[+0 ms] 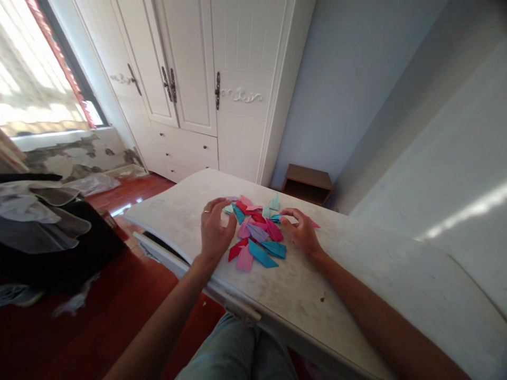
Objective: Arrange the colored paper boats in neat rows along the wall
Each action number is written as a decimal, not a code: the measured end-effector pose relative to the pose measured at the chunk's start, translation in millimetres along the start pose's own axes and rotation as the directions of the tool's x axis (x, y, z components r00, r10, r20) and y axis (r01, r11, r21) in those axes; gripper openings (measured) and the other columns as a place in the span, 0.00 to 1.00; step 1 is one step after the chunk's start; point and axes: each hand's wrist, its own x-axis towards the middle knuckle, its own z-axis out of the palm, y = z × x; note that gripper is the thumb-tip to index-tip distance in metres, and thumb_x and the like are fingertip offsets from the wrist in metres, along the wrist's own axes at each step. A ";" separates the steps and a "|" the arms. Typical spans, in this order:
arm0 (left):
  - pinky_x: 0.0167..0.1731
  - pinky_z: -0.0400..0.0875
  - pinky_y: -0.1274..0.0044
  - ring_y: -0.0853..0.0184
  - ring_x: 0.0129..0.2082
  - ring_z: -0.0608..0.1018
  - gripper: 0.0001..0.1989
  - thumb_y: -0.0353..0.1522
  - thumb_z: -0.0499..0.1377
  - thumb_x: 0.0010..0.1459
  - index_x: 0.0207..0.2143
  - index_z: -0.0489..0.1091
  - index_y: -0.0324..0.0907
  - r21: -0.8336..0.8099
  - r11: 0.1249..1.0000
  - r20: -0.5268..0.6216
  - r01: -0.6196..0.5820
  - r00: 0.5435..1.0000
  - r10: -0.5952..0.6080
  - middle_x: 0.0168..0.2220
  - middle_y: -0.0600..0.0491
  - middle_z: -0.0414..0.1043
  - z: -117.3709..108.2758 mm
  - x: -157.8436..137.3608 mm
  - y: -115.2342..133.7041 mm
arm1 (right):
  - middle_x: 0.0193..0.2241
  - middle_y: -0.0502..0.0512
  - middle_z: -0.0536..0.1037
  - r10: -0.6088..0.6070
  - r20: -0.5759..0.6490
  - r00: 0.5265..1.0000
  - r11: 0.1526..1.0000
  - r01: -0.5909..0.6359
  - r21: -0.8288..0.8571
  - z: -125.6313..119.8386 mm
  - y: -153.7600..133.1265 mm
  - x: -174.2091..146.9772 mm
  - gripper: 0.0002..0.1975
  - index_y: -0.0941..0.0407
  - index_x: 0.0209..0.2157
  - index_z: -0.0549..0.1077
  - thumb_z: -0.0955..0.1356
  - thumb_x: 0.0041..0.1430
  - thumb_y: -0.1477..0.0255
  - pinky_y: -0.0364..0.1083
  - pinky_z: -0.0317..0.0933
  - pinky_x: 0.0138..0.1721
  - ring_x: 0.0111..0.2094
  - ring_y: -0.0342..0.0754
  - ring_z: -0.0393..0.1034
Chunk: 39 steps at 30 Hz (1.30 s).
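Observation:
A loose pile of folded paper pieces lies on the white tabletop [356,237] in front of me. Among them are a blue piece [262,255], a pink piece [244,259], a lilac piece [257,233] and a pale green piece [274,201]. At the pile's left edge is my left hand [217,227], a ring on one finger, its thumb and fingers curved and apart. My right hand [303,231] is at the right edge, thumb and index finger apart beside a small blue piece [274,218]. A magenta piece [315,224] shows partly from behind that hand.
An open drawer [158,252] juts out under the table's left front edge. Behind the table stand a white wardrobe [245,126] and a small brown cabinet [308,177]. Clothes [24,211] lie on a black item at the left. My legs [233,351] are under the table.

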 end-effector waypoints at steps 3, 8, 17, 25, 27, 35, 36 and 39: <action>0.54 0.64 0.65 0.60 0.50 0.73 0.10 0.30 0.57 0.58 0.43 0.72 0.43 -0.004 0.986 0.140 -0.166 0.976 0.164 0.47 0.47 0.73 2.8 -4.3 7.5 | 0.45 0.59 0.77 -0.026 0.035 0.999 0.992 0.030 -0.121 -3.3 7.5 0.6 0.18 0.56 0.46 0.73 0.69 0.56 0.63 0.46 0.67 0.32 0.42 0.54 0.73; 0.50 0.68 0.68 0.61 0.47 0.75 0.09 0.31 0.57 0.59 0.41 0.73 0.42 -0.096 0.985 0.232 -0.142 0.959 0.161 0.43 0.48 0.75 4.6 -5.5 4.8 | 0.42 0.58 0.79 -0.040 0.092 0.995 0.973 0.060 -0.224 -9.1 14.0 -1.8 0.17 0.56 0.46 0.74 0.69 0.56 0.65 0.48 0.66 0.33 0.38 0.53 0.73; 0.54 0.66 0.65 0.56 0.53 0.73 0.15 0.36 0.59 0.59 0.47 0.72 0.41 -0.090 0.952 0.548 -0.292 0.784 0.292 0.51 0.44 0.72 6.5 -12.5 -0.1 | 0.36 0.57 0.80 -0.087 0.028 0.996 0.974 0.091 -0.209 -16.8 11.6 -5.3 0.12 0.57 0.36 0.77 0.65 0.58 0.67 0.46 0.65 0.27 0.24 0.46 0.69; 0.51 0.69 0.67 0.58 0.49 0.75 0.10 0.33 0.55 0.61 0.44 0.72 0.42 -0.051 0.975 0.603 -0.217 0.771 0.203 0.48 0.45 0.73 8.0 -10.9 -3.1 | 0.33 0.58 0.80 0.033 -0.055 0.998 0.981 -0.043 -0.190 -37.5 10.3 -20.4 0.14 0.58 0.37 0.77 0.65 0.58 0.64 0.45 0.62 0.21 0.16 0.44 0.66; 0.52 0.68 0.67 0.58 0.51 0.74 0.11 0.33 0.54 0.62 0.44 0.72 0.41 -0.045 0.976 0.591 -0.215 0.782 0.200 0.49 0.45 0.73 6.6 -11.1 -2.9 | 0.35 0.59 0.80 0.033 -0.039 0.999 0.975 -0.040 -0.216 -44.0 8.6 -25.9 0.15 0.58 0.37 0.77 0.65 0.58 0.63 0.45 0.63 0.21 0.17 0.43 0.67; 0.52 0.69 0.66 0.61 0.50 0.74 0.09 0.30 0.56 0.62 0.43 0.73 0.40 -0.126 0.976 0.416 -0.179 0.883 0.216 0.46 0.45 0.74 -6.3 -12.7 -1.1 | 0.37 0.57 0.80 0.009 -0.093 0.996 0.964 -0.033 -0.263 -69.1 -10.4 -54.3 0.14 0.57 0.37 0.78 0.66 0.60 0.62 0.45 0.62 0.24 0.21 0.43 0.64; 0.52 0.69 0.66 0.62 0.50 0.74 0.08 0.29 0.57 0.62 0.43 0.73 0.40 -0.160 0.970 0.385 -0.184 0.893 0.233 0.46 0.46 0.74 -10.8 -13.6 3.1 | 0.36 0.56 0.80 0.019 -0.095 0.995 0.968 -0.043 -0.247 -73.0 -14.7 -58.6 0.14 0.57 0.37 0.78 0.66 0.60 0.62 0.44 0.60 0.22 0.19 0.42 0.62; 0.51 0.70 0.68 0.63 0.49 0.75 0.09 0.26 0.58 0.61 0.42 0.74 0.44 -0.326 0.936 0.381 -0.133 0.887 0.259 0.45 0.49 0.75 -33.7 -23.3 27.7 | 0.33 0.55 0.79 0.033 -0.134 0.990 0.973 -0.062 -0.221 -86.6 -29.2 -73.3 0.13 0.57 0.36 0.78 0.67 0.60 0.62 0.42 0.56 0.18 0.18 0.40 0.60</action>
